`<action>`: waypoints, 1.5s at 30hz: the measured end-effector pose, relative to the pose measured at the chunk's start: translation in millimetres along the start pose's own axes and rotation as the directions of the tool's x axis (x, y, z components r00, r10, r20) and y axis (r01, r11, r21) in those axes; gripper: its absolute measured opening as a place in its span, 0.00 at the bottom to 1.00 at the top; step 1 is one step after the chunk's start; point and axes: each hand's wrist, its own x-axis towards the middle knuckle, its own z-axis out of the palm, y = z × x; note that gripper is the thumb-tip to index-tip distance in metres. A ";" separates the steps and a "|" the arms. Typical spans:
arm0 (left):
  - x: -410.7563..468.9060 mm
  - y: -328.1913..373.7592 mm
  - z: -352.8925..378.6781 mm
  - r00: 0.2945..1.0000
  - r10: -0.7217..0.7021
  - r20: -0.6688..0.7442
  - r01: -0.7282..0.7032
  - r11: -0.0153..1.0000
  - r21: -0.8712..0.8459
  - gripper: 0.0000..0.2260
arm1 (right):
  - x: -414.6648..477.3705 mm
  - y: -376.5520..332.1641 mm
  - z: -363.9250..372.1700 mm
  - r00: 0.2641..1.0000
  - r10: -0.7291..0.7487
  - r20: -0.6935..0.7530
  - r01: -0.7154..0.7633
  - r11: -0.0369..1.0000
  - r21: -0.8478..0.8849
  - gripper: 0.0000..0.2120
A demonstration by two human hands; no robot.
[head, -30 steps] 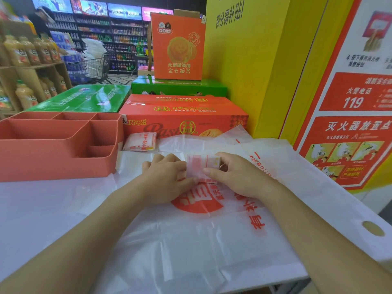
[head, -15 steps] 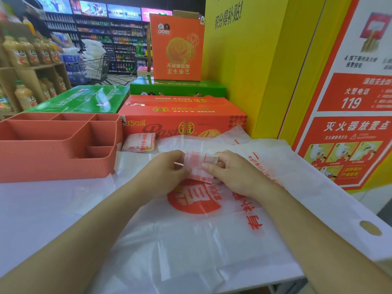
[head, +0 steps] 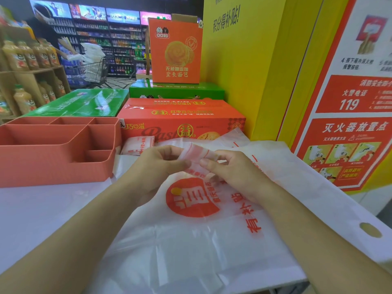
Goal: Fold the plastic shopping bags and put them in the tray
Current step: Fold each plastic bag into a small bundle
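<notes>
White tabletop [head: 31, 219] in a supermarket aisle carries a flat, unfolded plastic shopping bag [head: 191, 240] with a red logo, spread directly beneath the grip. Above it the left hand [head: 157, 168] and right hand [head: 231, 172] pinch a small folded bag packet [head: 196, 154] from either end, thumb against curled fingertips, and it appears lifted off the sheet. A loose tail seems to hang under the packet. To finish the fold well, I judge both pinches should be firm while that tail is tucked in and the air squeezed out, since slick film springs open easily. Just beyond and left of the grip lies another folded bag [head: 135, 146], touching or nearly touching the coral divided tray [head: 53, 170], which sits further left. A red pastry carton [head: 180, 122] stands behind.
</notes>
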 end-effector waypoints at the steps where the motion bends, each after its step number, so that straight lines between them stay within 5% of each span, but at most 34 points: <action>1: 0.2 0.6 -0.3 1.000 0.010 0.009 -0.010 1.000 -0.018 0.09 | -0.5 -1.6 -0.2 1.000 0.013 0.002 -0.013 0.999 0.044 0.11; 8: -0.9 3.0 1.6 0.997 0.046 0.057 -0.038 0.991 -0.129 0.13 | -2.1 -5.5 -1.7 0.988 -0.107 -0.114 0.118 0.988 0.097 0.07; 15: 2.2 0.3 3.7 0.994 0.100 -0.043 -0.107 0.970 -0.219 0.20 | 6.8 2.6 -1.8 0.982 -0.129 -0.135 0.152 0.973 0.175 0.22; 21: 0.1 0.8 3.1 0.995 0.083 0.049 -0.077 0.990 -0.118 0.14 | 4.5 0.4 -2.3 0.980 -0.171 -0.102 0.187 0.965 0.184 0.13; 26: 4.2 -0.6 -3.0 0.997 0.081 -0.020 -0.083 0.990 -0.114 0.12 | 2.7 -1.4 -1.7 0.992 -0.103 -0.067 0.115 0.968 0.222 0.07; 35: 0.0 2.2 -7.0 0.997 -0.044 0.059 0.049 0.995 -0.086 0.12 | 1.8 -4.8 -3.5 0.992 -0.001 -0.125 0.046 0.932 0.360 0.08; 42: -2.0 2.6 -29.3 1.000 0.008 -0.004 -0.008 0.996 0.085 0.07 | 2.1 -16.2 4.5 0.980 0.130 0.154 -0.181 0.905 0.386 0.06; 45: -3.4 5.4 -36.8 0.995 0.032 -0.099 -0.021 0.994 0.110 0.08 | 18.9 -25.8 14.2 0.976 0.167 0.137 -0.205 0.914 0.351 0.08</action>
